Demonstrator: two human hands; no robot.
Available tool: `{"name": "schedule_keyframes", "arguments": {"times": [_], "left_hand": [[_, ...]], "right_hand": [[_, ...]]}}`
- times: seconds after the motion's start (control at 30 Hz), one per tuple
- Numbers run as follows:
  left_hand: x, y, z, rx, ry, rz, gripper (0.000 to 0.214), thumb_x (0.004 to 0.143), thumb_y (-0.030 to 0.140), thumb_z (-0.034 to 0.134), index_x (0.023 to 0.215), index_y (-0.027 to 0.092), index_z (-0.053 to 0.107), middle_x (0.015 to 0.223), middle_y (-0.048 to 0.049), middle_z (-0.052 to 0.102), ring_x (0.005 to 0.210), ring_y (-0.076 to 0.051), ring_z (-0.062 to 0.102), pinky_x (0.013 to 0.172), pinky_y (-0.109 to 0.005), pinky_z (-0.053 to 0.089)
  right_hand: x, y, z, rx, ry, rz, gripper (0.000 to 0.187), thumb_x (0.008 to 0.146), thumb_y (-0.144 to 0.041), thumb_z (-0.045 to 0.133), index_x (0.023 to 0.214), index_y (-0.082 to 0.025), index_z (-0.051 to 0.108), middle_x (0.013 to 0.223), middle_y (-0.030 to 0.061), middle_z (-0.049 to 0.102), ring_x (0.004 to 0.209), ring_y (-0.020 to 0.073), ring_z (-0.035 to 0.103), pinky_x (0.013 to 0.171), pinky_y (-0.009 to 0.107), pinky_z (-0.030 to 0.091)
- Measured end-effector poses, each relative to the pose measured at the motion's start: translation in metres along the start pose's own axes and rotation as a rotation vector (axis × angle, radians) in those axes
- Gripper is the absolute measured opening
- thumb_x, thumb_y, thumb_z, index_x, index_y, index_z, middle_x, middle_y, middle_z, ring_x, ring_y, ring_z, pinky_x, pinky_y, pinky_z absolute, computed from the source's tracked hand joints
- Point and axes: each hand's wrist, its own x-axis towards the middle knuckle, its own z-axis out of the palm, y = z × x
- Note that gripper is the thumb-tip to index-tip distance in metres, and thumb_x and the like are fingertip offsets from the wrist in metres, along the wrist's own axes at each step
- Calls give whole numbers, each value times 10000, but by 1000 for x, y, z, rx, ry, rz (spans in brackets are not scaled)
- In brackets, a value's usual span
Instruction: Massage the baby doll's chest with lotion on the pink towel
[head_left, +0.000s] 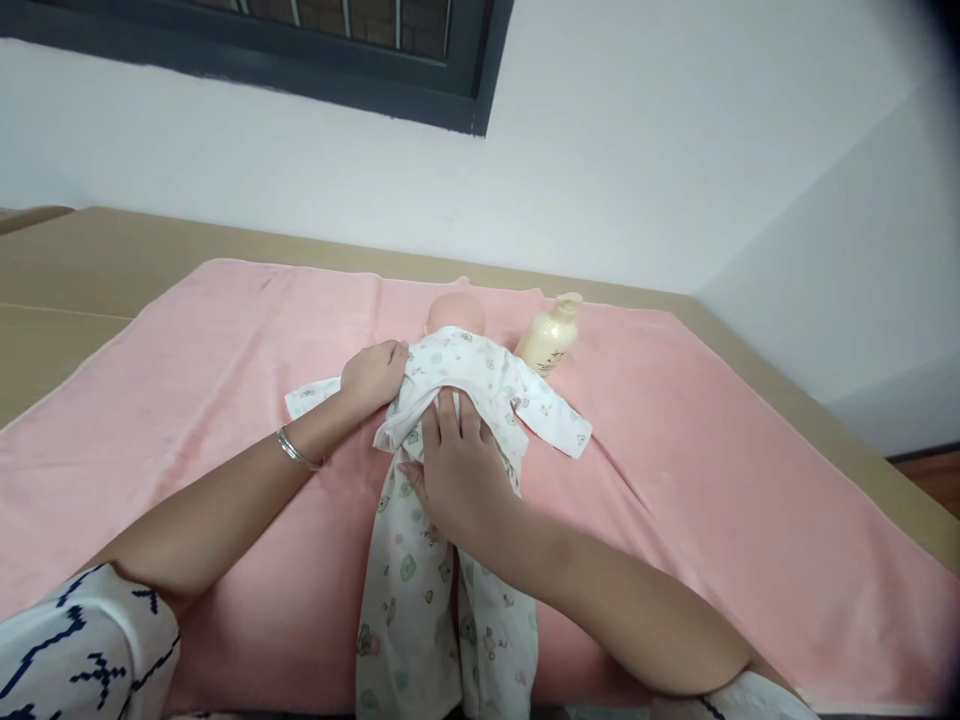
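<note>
A baby doll (457,315) with a bald head lies stretched out, its head away from me. It wears a white printed top (491,365) and matching trousers (409,580). My left hand (375,375) is closed around the left side of the doll's upper body, with some fingertips hidden by the cloth. My right hand (461,460) lies on the doll's middle, fingers apart and stretched forward, their tips reaching the raised hem of the top. The doll's sleeves spread out to both sides.
Beneath the doll is a pink blanket (262,350) with a few creases, spread over a tan surface (67,260). A cream pump bottle (551,335) tilts beside the doll's right shoulder area. Behind stand a white wall (600,150) and a dark-framed barred window (480,70).
</note>
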Motion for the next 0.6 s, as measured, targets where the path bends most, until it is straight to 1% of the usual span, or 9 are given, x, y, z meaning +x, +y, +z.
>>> {"name": "schedule_keyframes", "arguments": {"times": [0.1, 0.17, 0.3, 0.47, 0.6], "left_hand": [[2, -2, -1, -36, 8, -16, 595, 1009, 462, 183, 937, 195, 710, 1044, -143, 754, 964, -300, 676, 786, -363, 470], [3, -3, -1, -61, 12, -23, 591, 1008, 460, 195, 917, 190, 713, 1024, -140, 755, 938, -289, 671, 773, -351, 460], [4, -4, 0, -90, 34, -22, 569, 1001, 462, 225, 872, 185, 704, 979, -132, 751, 886, -269, 654, 744, -337, 437], [4, -5, -1, -131, 58, -25, 551, 995, 468, 250, 803, 190, 684, 859, -103, 736, 798, -246, 632, 695, -324, 409], [3, -5, -1, -137, 72, -14, 475, 973, 443, 315, 761, 203, 666, 836, -90, 732, 785, -238, 630, 679, -315, 405]], "right_hand": [[-3, -2, -6, 7, -37, -14, 642, 987, -393, 530, 1473, 11, 415, 1586, 303, 310, 1459, 457, 306, 1052, 601, 469], [-5, -2, -8, 13, -39, -20, 634, 982, -383, 537, 1463, 15, 427, 1579, 311, 317, 1453, 459, 321, 1051, 607, 471], [-9, -4, -10, 9, -46, -26, 617, 977, -365, 537, 1455, 14, 440, 1573, 308, 332, 1446, 455, 339, 1058, 611, 470], [-12, -5, -13, -8, -81, -36, 596, 982, -342, 511, 1453, 17, 451, 1564, 305, 352, 1425, 459, 378, 1023, 606, 503], [-15, -4, -13, -33, -62, -92, 563, 966, -285, 501, 1440, 18, 477, 1524, 302, 419, 1404, 449, 420, 1006, 594, 519]]}}
